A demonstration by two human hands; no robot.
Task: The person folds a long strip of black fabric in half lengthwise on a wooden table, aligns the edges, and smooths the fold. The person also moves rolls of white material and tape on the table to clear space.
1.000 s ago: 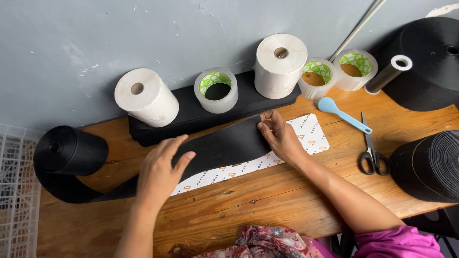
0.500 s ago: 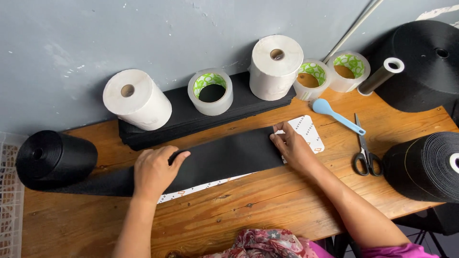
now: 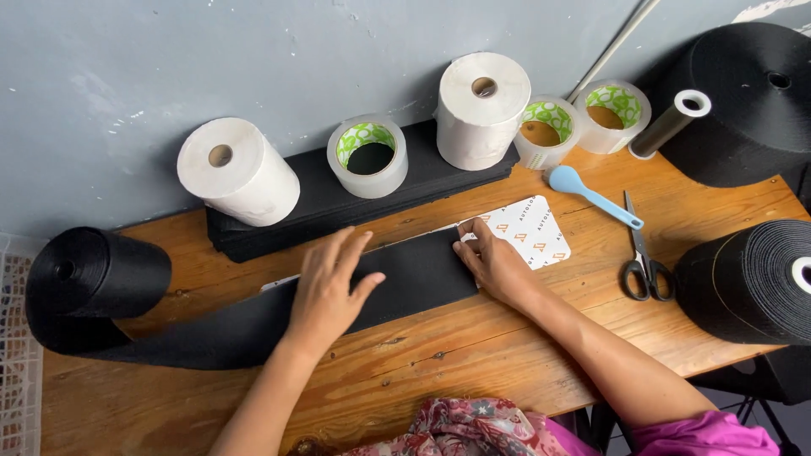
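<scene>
So here we've got the black webbing strip (image 3: 253, 325) pulled out across the wooden table (image 3: 473, 355), running from the big black roll (image 3: 89, 274) at the left edge of the frame to about the middle. Compared with a second ago, the strip's free end has slid leftward, so the white patterned sheet (image 3: 528, 232) underneath now pokes out much more in the centre-right, and the strip lies flatter and straighter. Our left hand (image 3: 329, 287) is spread flat, palm down, pressing the strip; fingers open, not gripping anything. Our right hand (image 3: 494, 266) sits right at the strip's cut end, fingertips pinning down the edge where it meets the sheet, again more pressing than holding. Looks to us like the end is getting lined up against the sheet. Near the right edge lie the scissors (image 3: 639, 262) and a blue spoon-like tool (image 3: 591, 194), both untouched.
</scene>
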